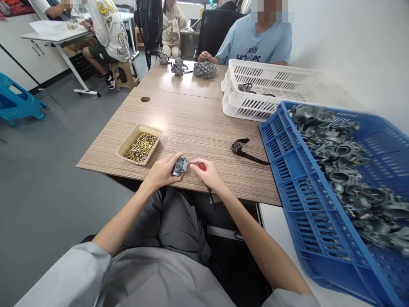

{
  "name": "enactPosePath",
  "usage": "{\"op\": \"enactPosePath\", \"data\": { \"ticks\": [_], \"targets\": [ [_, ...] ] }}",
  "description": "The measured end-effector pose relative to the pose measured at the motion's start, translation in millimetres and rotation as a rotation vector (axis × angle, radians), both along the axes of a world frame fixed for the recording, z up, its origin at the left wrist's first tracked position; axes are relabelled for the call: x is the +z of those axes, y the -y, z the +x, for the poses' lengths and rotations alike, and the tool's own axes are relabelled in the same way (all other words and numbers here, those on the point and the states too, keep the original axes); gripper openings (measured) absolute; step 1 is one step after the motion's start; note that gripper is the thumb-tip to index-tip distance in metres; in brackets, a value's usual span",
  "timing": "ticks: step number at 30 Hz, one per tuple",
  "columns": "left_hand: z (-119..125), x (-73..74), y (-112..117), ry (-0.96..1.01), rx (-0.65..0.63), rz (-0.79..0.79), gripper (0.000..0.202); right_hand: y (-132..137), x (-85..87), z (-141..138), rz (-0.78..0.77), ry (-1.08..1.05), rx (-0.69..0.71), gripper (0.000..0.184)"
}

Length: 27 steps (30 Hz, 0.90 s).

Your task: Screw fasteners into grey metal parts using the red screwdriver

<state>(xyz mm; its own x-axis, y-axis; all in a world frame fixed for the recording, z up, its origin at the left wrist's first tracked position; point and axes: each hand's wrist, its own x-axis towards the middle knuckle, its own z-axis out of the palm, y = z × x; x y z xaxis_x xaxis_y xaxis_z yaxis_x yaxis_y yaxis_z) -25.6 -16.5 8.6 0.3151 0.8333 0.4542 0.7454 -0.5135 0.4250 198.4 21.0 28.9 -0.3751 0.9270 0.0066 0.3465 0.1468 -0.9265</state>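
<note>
Left hand [164, 171] and right hand [209, 175] at a metal part [180, 166]

From my remote seat I see the left hand curled, half closed, around the metal part. The right hand is closed on a red-handled tool [202, 166], its thumb and forefinger at the part's right side; whether they pinch anything, I cannot tell. Beyond the left hand: a tray [131, 139] of brass-coloured pieces [141, 147].

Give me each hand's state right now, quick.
Left hand: closed, holding the metal part.
Right hand: closed, holding the red tool; whether its fingertips pinch anything else cannot be told.
</note>
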Motion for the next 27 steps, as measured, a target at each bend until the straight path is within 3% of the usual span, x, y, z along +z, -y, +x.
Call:
{"op": "enactPosePath", "data": {
  "ticks": [7,16,27],
  "targets": [
    [0.2,3.5,2.1,-0.006,-0.013,-0.040,0.072,1.2,-0.3,-3.4,0.074,0.057,-0.009,0.025],
    [1.4,5.5,2.6,0.016,0.008,-0.062,0.072,0.4,0.7,-0.5,-0.071,0.004,-0.021,0.020],
    [-1.0,1.2,-0.8,0.072,0.076,-0.111,0.073,-2.1,-2.0,-0.2,-0.093,-0.013,-0.097,0.025]
  ]
}}
